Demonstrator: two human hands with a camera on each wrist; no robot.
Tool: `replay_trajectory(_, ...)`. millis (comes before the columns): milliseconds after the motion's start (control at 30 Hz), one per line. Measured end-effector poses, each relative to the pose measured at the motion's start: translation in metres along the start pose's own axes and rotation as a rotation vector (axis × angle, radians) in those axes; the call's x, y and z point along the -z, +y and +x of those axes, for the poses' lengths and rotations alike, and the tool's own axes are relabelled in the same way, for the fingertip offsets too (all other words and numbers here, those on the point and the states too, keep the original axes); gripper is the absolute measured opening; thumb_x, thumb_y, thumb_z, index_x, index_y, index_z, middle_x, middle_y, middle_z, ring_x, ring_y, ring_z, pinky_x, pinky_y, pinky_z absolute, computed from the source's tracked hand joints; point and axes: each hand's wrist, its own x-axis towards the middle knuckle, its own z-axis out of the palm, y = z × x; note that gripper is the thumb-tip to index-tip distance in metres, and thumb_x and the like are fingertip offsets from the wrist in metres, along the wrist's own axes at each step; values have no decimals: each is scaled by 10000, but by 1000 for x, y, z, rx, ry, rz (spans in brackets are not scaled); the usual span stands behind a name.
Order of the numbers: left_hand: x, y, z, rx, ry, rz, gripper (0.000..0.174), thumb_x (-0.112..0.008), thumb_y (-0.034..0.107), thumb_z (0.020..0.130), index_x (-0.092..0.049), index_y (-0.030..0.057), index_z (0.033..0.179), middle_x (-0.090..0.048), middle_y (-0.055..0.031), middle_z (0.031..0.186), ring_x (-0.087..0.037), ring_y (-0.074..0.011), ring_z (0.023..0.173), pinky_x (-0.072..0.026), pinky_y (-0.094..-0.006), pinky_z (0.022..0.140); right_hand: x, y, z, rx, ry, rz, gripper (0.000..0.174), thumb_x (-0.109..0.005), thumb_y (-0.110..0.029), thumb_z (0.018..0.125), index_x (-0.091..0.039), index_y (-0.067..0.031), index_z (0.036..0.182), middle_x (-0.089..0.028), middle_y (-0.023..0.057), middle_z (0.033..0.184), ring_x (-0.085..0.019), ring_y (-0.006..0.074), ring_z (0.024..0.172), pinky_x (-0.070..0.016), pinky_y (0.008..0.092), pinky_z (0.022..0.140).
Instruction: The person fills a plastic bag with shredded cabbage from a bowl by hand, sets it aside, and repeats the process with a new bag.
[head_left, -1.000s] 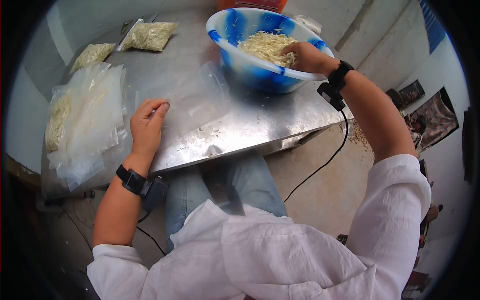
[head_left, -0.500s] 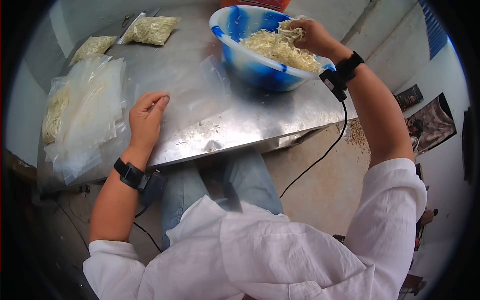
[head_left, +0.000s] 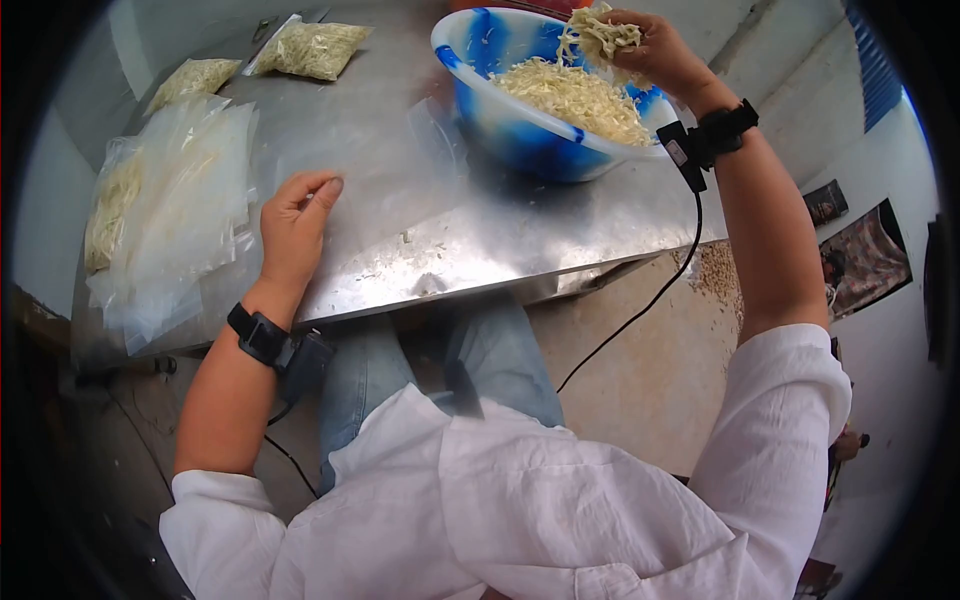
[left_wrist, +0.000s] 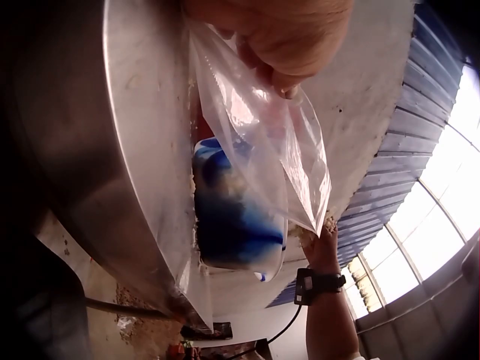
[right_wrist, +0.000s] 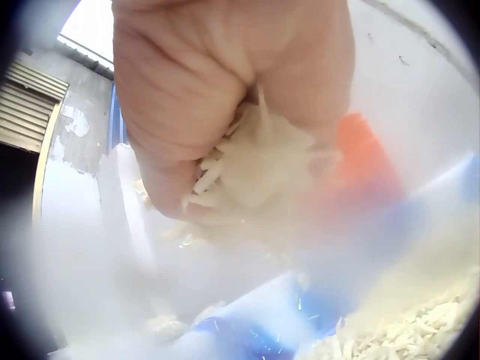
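Observation:
In the head view my left hand (head_left: 292, 225) is over the metal table, thumb and fingers pinched together. The left wrist view shows those fingers pinching the edge of a clear plastic bag (left_wrist: 296, 154), which hangs down. My right hand (head_left: 668, 62) grips a clump of pale shredded vegetable (head_left: 600, 38) above the far right rim of a blue and white bowl (head_left: 530, 150). Loose strands dangle from that clump. More shreds (head_left: 575, 98) are heaped inside the bowl. In the right wrist view the fingers curl round the shreds (right_wrist: 262, 157).
A stack of clear plastic bags (head_left: 190, 190) lies at the left of the metal table (head_left: 350, 110), over a bag of shreds. Two filled bags, one large (head_left: 318, 50) and one smaller (head_left: 195, 82), lie behind it. Something orange (right_wrist: 367, 165) stands beyond the bowl.
My right hand has risen out of the bowl with a clump of shredded vegetable and moved up over the far rim. The left hand has stayed nearly still.

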Motion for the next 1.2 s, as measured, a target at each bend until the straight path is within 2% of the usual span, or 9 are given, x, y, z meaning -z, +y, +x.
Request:
replay_trajectory(67,1,-1,0,16,3,6,134,-621,119,820,-639,2,882,-582,6,778,-473,-59,699,-380,-193,635,-3,-41,-2,37,-66,209,334,-702,-61,746,-609,-30,1065,-635,0,946,-584,89,846,-468,221,792)
replay_trajectory(233,1,-5,1,34,10,-71,143,-621,125,823,-645,10,904,-589,5,794,-485,-62,717,-389,-198,651,-14,-70,-4,126,-232,500,394,-730,-37,711,-597,-32,1082,-625,2,981,-582,101,869,-466,231,819)
replay_trajectory(300,2,-6,1,45,-4,-93,140,-613,118,834,-642,6,913,-589,5,820,-498,-63,759,-393,-196,693,-28,-75,0,292,-385,573,424,-735,-37,704,-582,-31,1100,-619,10,1004,-577,104,890,-464,232,824)
replay_trajectory(367,3,-5,2,50,-17,-114,137,-606,110,845,-639,2,922,-589,5,847,-512,-64,801,-397,-193,736,-39,-83,-2,194,-501,558,449,-735,-71,706,-561,-15,1116,-617,41,1013,-576,119,915,-461,255,838)
replay_trajectory(433,3,-3,2,41,-21,-146,143,-609,111,843,-638,1,931,-593,0,855,-519,-72,813,-396,-194,747,-57,-89,-6,321,-427,199,362,-666,-17,705,-597,-55,1057,-612,11,934,-572,107,854,-449,238,842)
replay_trajectory(600,4,2,2,42,-8,-149,138,-612,122,838,-641,7,907,-598,-4,848,-510,-72,784,-395,-199,716,-87,-97,0,227,-579,93,368,-706,4,647,-624,-50,1001,-617,14,954,-572,119,866,-442,244,859)
replay_trajectory(900,3,0,3,15,-25,-155,134,-614,117,838,-637,1,900,-593,-3,848,-509,-77,802,-394,-202,747,-115,-113,7,201,-689,41,346,-665,70,633,-604,-22,961,-602,12,880,-564,108,804,-451,234,773)
replay_trajectory(1033,3,2,3,25,-27,-170,141,-616,127,837,-640,6,905,-590,1,843,-505,-77,797,-394,-202,742,-131,-114,5,343,-703,156,335,-651,-21,647,-603,-25,978,-629,40,791,-566,101,699,-462,230,648)
replay_trajectory(1200,4,2,2,53,-35,-163,165,-621,134,833,-635,9,940,-587,9,839,-502,-74,796,-393,-205,738,-164,-101,6,485,-563,193,348,-673,-44,637,-601,-7,975,-640,81,795,-606,164,714,-474,256,656)
